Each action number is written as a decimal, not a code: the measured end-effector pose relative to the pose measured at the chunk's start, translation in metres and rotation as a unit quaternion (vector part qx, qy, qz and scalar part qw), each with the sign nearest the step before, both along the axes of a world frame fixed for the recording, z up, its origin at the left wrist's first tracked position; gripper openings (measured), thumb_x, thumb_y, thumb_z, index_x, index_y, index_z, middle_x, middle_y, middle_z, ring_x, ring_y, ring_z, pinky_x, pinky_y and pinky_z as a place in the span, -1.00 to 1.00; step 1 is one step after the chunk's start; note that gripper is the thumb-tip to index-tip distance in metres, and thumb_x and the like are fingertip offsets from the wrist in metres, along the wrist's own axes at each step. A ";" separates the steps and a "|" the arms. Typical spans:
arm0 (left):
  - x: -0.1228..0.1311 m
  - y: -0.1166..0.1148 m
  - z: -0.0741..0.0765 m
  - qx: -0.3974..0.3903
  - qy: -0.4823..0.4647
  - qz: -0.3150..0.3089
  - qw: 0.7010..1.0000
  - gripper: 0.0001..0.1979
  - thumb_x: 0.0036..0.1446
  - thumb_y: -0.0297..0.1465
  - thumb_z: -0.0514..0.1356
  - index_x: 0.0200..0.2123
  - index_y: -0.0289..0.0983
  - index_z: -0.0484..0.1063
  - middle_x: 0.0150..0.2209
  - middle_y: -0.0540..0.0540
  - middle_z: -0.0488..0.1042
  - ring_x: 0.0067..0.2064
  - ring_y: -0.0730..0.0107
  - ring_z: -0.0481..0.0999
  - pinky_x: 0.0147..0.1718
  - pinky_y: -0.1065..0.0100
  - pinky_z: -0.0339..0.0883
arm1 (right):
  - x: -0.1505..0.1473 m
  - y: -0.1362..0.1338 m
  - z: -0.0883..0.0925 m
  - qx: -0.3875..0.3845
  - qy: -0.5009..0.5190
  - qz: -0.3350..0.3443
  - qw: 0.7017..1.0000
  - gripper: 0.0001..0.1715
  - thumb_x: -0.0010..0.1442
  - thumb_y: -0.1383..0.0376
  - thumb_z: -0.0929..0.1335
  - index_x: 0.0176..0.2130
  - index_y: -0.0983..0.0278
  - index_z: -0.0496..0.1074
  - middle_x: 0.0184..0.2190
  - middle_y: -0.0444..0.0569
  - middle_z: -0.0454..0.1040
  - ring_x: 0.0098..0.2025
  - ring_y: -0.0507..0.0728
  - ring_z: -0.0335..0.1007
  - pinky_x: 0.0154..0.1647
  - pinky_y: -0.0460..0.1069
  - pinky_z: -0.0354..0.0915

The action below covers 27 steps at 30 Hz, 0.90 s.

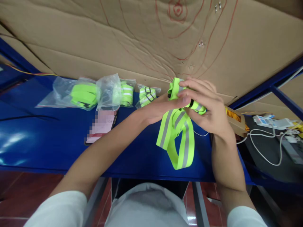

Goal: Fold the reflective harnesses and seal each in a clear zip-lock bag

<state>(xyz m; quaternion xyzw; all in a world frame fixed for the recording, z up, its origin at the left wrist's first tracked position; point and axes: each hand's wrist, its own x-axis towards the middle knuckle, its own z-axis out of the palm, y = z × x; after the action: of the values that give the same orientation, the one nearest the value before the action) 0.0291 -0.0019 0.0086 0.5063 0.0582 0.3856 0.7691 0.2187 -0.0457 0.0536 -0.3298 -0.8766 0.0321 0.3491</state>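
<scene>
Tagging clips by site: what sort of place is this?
Likely a workshop bench or packing station: a blue table, a cardboard panel behind it, and neon straps in clear bags.

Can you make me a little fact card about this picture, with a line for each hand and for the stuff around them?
Left hand: holding the strap, partly hidden
Right hand: holding the same strap
Strap: bright green with a grey stripe, loop hanging down
Bags: clear plastic, green bands inside, towards the back of the table
Phone: in front of the bags, screen lit
Table: blue and shiny
Cardboard: behind the table, with red drawn lines
</scene>
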 end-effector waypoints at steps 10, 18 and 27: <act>0.003 0.003 -0.011 -0.013 0.113 -0.002 0.993 -0.54 -0.07 -0.34 0.56 -0.08 -0.31 0.63 -0.13 -0.17 0.69 -0.10 0.11 0.68 -0.05 0.17 0.53 | 0.030 0.027 -0.018 -0.311 0.189 0.020 0.931 -0.29 0.12 -0.11 0.54 0.16 0.12 0.52 0.05 -0.02 0.62 -0.05 0.24 0.63 -0.10 0.14 0.61; 0.015 0.008 -0.024 -0.118 0.037 -0.012 0.992 -0.64 -0.12 -0.48 0.51 -0.19 -0.34 0.62 -0.25 -0.16 0.69 -0.22 0.16 0.69 -0.12 0.19 0.53 | 0.008 0.010 -0.008 -0.119 0.154 -0.044 0.980 -0.54 0.12 0.14 0.59 0.02 0.08 0.62 -0.05 -0.12 0.67 -0.03 0.24 0.62 0.09 0.17 0.53; 0.027 0.002 -0.031 -0.102 0.029 0.084 0.991 -0.57 -0.22 -0.48 0.55 -0.20 -0.29 0.60 -0.24 -0.09 0.67 -0.20 0.19 0.67 -0.07 0.15 0.49 | -0.001 0.018 -0.026 -0.049 0.197 -0.076 0.976 -0.52 0.15 0.12 0.55 0.07 0.08 0.58 0.01 -0.10 0.64 0.00 0.25 0.61 0.09 0.18 0.52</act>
<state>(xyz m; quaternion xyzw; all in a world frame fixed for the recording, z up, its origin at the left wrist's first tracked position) 0.0560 -0.0003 -0.0222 0.4298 0.1617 0.4258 0.7796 0.2179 -0.0274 0.0275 -0.3994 -0.7603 0.1123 0.4998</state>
